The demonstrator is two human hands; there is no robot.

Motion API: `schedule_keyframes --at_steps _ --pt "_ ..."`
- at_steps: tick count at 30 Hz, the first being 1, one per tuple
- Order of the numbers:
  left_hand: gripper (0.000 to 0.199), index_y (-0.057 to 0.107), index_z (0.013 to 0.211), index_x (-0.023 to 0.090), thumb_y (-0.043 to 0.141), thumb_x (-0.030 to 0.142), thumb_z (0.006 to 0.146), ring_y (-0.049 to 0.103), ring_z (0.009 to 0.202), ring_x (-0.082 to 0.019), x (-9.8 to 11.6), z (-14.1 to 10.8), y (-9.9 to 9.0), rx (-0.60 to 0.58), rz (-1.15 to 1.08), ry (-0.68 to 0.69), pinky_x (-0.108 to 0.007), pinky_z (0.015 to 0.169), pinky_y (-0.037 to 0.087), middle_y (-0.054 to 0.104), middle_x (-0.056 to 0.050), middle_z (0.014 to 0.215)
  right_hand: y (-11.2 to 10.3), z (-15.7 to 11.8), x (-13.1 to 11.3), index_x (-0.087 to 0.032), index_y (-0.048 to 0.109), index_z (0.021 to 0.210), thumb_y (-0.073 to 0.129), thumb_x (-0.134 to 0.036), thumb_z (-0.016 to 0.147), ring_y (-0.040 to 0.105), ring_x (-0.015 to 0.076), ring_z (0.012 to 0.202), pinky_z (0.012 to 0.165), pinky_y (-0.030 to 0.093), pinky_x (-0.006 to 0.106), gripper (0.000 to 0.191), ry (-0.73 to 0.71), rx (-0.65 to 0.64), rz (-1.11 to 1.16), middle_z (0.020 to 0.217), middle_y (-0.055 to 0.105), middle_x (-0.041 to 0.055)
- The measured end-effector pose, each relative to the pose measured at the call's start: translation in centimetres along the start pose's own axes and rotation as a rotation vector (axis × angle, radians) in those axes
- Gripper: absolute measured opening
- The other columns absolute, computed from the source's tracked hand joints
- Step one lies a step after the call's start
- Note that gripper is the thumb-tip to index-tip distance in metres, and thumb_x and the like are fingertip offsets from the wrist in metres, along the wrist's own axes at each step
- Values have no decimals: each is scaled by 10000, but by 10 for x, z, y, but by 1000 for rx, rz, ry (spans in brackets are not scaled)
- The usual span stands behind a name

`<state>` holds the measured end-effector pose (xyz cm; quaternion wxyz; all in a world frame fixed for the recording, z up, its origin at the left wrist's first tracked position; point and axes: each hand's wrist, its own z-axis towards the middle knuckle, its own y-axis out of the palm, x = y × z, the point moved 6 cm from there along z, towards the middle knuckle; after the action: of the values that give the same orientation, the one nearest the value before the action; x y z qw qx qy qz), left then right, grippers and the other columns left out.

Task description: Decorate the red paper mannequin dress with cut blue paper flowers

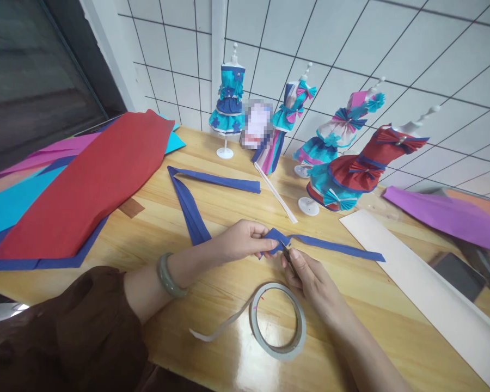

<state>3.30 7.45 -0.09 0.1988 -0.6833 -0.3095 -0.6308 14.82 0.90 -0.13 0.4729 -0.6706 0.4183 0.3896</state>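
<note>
My left hand (249,239) pinches a small folded piece of dark blue paper (274,235) between thumb and fingers. In my right hand (306,269) is a pair of small dark scissors (288,256), their tips at the right edge of that paper. Just right of it, a narrow blue paper strip (338,246) lies across the table. Beyond my left hand rests a longer blue strip (220,179), bent into a sharp V. A roll of double-sided tape (278,353) lies flat below my hands, its loose tail stretching left.
Several small dress forms in paper dresses, one of them red (361,166), stand along the tiled wall. Red paper (93,179) tops a pile of coloured sheets at left. A thin white strip (275,191), a long pale sheet (416,294) and purple paper (445,218) lie rightward.
</note>
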Motion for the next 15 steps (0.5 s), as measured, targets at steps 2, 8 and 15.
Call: schedule_keyframes --at_steps 2,8,15 --pt "250 614 793 111 587 356 748 535 658 -88 0 0 0 4 -6 -4 -205 608 402 606 -25 736 0 0 0 -187 438 738 280 -513 897 249 94 451 440 215 233 396 -3 -1 -4 497 273 -71" --pt "263 614 775 114 588 375 748 538 647 -83 1 0 -1 1 -9 4 -199 604 403 613 -24 723 0 1 1 -187 436 732 280 -505 900 247 95 459 445 215 234 392 4 2 -8 505 267 -70" --pt "246 618 763 111 597 356 746 530 615 -77 3 0 -6 21 -15 23 -193 579 404 614 -19 695 -1 1 0 -187 431 733 280 -494 905 258 93 459 449 224 232 383 11 -3 -38 499 277 -71"
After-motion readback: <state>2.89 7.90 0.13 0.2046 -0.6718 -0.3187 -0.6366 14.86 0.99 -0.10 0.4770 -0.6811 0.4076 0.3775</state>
